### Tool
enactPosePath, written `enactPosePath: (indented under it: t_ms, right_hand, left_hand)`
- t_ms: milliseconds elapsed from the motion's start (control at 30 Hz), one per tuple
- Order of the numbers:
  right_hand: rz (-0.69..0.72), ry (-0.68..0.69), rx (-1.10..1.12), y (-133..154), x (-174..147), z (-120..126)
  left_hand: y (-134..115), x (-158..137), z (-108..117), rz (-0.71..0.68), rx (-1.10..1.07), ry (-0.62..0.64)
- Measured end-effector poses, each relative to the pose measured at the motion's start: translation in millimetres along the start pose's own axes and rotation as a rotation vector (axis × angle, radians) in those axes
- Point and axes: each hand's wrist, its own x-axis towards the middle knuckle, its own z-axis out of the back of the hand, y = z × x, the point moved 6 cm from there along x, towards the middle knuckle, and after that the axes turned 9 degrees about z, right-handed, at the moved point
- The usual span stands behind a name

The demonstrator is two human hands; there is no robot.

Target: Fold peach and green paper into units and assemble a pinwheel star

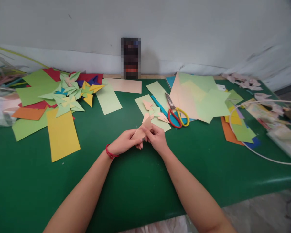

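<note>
Between my two hands is a folded piece of pale peach paper (147, 123), its pointed tip up and away from me. My left hand (127, 140) grips its left side, thumb on top. My right hand (157, 137) pinches the right side, and the fingertips of both hands meet beneath it. Just beyond lies a small folded paper shape (155, 111) with a pale green middle and peach points, resting on a light green sheet (142, 102). To its right are scissors (176, 113) with one red and one yellow handle, blades pointing away.
Finished-looking folded stars (69, 100) lie over coloured sheets at the left, near a yellow sheet (63, 136). Larger pale sheets (213, 100) spread at the right, with coloured scraps (242, 129) and a white loop of cord (254, 152) beyond. A pixelated upright rectangle (130, 58) leans on the wall.
</note>
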Motion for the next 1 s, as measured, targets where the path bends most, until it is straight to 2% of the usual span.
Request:
enactPosePath:
  t_ms: [133, 433, 533, 600, 667, 733, 767, 833, 933, 1000]
  right_hand:
    - [-0.002, -0.058, -0.014, 0, 0, 6]
    - [-0.037, -0.040, 0.040, -3, 3, 7]
    - [-0.014, -0.078, 0.083, -2, 6, 10]
    - [0.045, -0.124, 0.087, 3, 7, 13]
    - [0.115, -0.144, 0.037, 9, 7, 13]
    - [0.164, -0.106, -0.042, 15, 4, 8]
    - [0.181, -0.073, -0.076, 17, 2, 4]
    - [0.212, 0.012, -0.121, 21, -2, -7]
    - [0.247, 0.095, -0.157, 24, -6, -17]
    - [0.248, 0.093, -0.159, 24, -7, -18]
  left_hand:
    - [1, 1, -2, 0.004, -0.001, 0.006]
    - [1, 1, -2, -0.015, 0.087, -0.001]
    - [4, 4, -1, -0.015, 0.015, 0.003]
    - [6, 6, 6, -0.032, -0.068, -0.114]
    - [6, 3, 19, -0.112, -0.094, -0.361]
    - [3, -5, 30, -0.218, -0.055, -0.617]
    - [3, -9, 33, -0.258, -0.024, -0.699]
    - [2, -12, 32, -0.305, 0.029, -0.754]
    - [2, -10, 25, -0.316, 0.102, -0.705]
    - [0, -8, 19, -0.311, 0.145, -0.648]
